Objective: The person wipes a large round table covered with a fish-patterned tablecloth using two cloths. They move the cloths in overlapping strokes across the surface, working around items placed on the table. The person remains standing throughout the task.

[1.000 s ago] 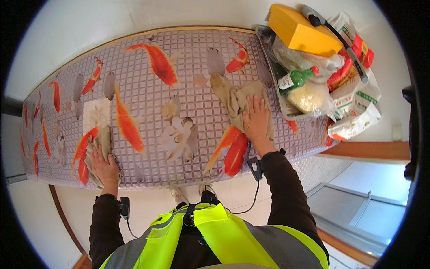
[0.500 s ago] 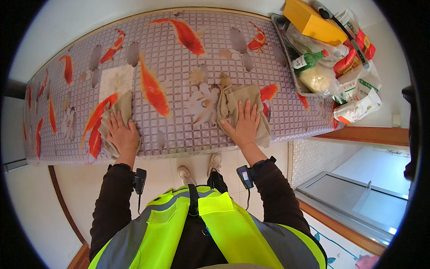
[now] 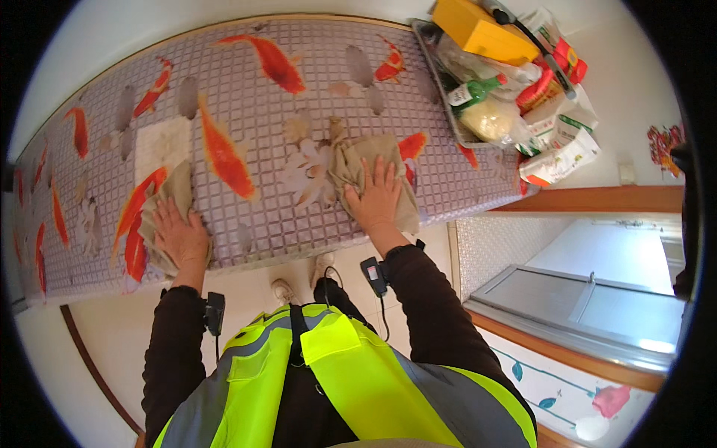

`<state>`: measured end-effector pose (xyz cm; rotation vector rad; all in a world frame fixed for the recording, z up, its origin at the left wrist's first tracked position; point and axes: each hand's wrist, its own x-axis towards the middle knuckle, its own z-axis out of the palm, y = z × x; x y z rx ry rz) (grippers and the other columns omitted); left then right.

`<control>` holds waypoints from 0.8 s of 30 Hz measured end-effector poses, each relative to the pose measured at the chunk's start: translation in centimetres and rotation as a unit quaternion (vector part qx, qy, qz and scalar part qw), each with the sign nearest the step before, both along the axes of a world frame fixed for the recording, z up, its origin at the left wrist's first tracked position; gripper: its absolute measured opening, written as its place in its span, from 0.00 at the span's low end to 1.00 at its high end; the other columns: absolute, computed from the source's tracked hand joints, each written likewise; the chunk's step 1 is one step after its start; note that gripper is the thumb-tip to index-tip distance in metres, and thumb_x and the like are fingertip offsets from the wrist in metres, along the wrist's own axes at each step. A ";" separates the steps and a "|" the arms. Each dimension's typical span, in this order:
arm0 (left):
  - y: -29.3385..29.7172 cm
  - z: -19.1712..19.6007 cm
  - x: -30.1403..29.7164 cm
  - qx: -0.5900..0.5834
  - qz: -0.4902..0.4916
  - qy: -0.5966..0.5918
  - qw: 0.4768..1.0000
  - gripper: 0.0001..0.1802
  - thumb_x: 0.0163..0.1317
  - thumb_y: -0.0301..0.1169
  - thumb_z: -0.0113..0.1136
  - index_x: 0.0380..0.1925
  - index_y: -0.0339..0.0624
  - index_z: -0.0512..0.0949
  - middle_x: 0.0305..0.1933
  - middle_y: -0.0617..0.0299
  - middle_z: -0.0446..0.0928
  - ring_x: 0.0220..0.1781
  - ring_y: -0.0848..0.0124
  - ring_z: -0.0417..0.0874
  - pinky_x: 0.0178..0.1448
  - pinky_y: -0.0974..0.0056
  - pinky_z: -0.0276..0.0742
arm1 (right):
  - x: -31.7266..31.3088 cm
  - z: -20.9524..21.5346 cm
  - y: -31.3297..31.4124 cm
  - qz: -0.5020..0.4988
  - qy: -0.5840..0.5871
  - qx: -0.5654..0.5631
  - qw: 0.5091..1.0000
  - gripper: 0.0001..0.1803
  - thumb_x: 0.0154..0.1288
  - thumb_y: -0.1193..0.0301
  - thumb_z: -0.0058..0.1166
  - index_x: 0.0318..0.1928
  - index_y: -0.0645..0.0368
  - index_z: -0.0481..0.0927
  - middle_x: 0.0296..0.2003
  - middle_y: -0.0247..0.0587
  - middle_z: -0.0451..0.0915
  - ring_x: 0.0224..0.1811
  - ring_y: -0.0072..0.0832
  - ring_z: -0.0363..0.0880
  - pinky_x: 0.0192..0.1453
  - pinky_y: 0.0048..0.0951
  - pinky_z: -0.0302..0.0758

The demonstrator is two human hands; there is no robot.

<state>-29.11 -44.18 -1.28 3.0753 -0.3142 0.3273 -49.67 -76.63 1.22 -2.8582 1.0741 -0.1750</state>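
Note:
My left hand lies flat, fingers spread, on a crumpled tan cloth. Under that cloth is the table's front left part, beside printed red fish. My right hand presses flat with fingers apart on a second tan cloth, just right of a printed white flower. Both cloths rest on a grey checked tablecloth with a koi pattern. Neither hand has its fingers wrapped round anything; the palms hide the middle of each cloth.
At the table's back right stands a clear tray loaded with a green bottle, a yellow box and plastic bags. White packets lie at its right. Walls border the far side. A pale rectangular patch lies beyond my left hand.
The view has turned, so the table and tray appear farther left. Both hands stay flat on their cloths at about the same spots on the tablecloth.

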 end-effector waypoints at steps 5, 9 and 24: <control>0.4 -0.6 0.2 -0.002 0.005 0.023 1.000 0.31 0.66 0.46 0.44 0.69 0.54 0.60 0.75 0.60 0.55 0.75 0.60 0.53 0.71 0.46 0.50 | 2.9 -0.4 -2.7 -0.025 -0.022 -0.003 0.999 0.37 0.65 0.45 0.39 0.71 0.44 0.58 0.73 0.44 0.48 0.75 0.50 0.42 0.73 0.58 0.37; 0.7 -0.5 0.4 0.003 -0.019 0.013 1.000 0.31 0.66 0.45 0.44 0.69 0.51 0.60 0.74 0.58 0.55 0.76 0.58 0.52 0.71 0.47 0.50 | 5.5 -0.8 -5.7 -0.038 -0.029 -0.013 0.999 0.34 0.67 0.46 0.36 0.70 0.43 0.60 0.73 0.43 0.49 0.75 0.49 0.42 0.74 0.58 0.37; 0.3 1.0 -0.2 -0.015 -0.015 0.035 0.999 0.32 0.64 0.41 0.47 0.68 0.48 0.60 0.74 0.55 0.54 0.76 0.56 0.52 0.72 0.48 0.49 | 16.1 -0.7 -18.6 -0.113 0.049 0.023 0.992 0.34 0.69 0.43 0.28 0.72 0.37 0.55 0.75 0.34 0.45 0.76 0.45 0.39 0.75 0.57 0.35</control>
